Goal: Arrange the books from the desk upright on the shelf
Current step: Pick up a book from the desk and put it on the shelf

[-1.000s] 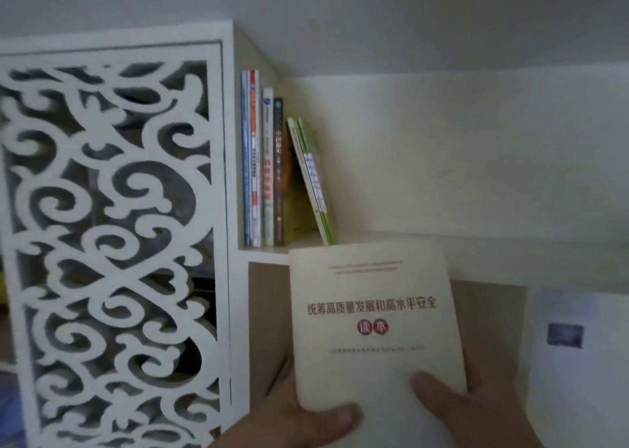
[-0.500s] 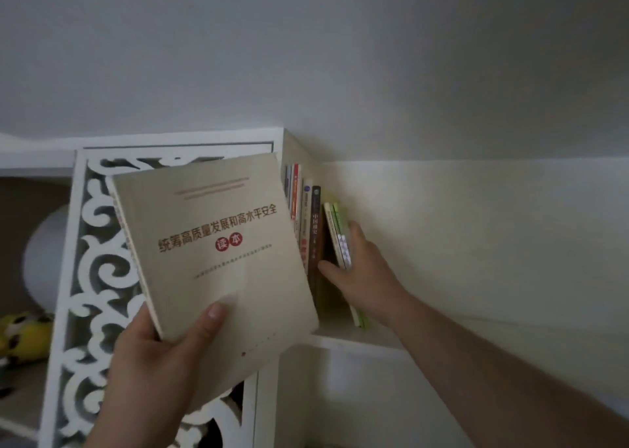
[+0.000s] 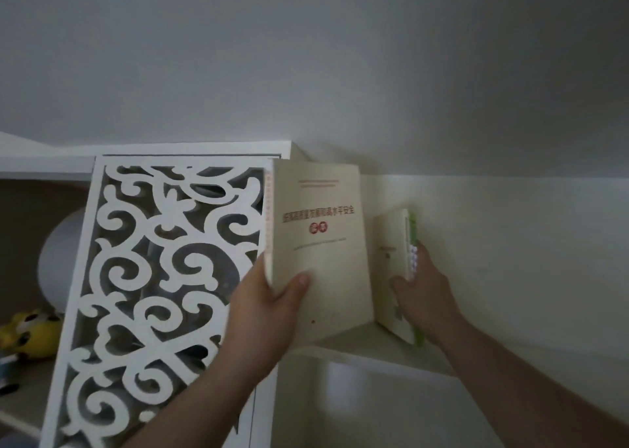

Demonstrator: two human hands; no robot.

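A cream book (image 3: 323, 243) with red Chinese title stands upright on the white shelf board (image 3: 360, 345), cover facing me. My left hand (image 3: 269, 315) grips its lower left edge, thumb on the cover. To its right, a thin pair of books with green and white spines (image 3: 396, 270) leans to the right. My right hand (image 3: 422, 291) grips them at mid-height, holding them away from the cream book. The other shelved books are hidden behind the cream cover.
A white carved scroll panel (image 3: 163, 277) closes the compartment to the left. Further left sit a pale round globe (image 3: 61, 260) and a yellow toy (image 3: 30, 332) on a lower shelf. The wall rises behind and to the right of the shelf.
My left hand has carried the cream book right and stood it up on the shelf. My right hand has pulled the green-spined books to the right, opening a gap.
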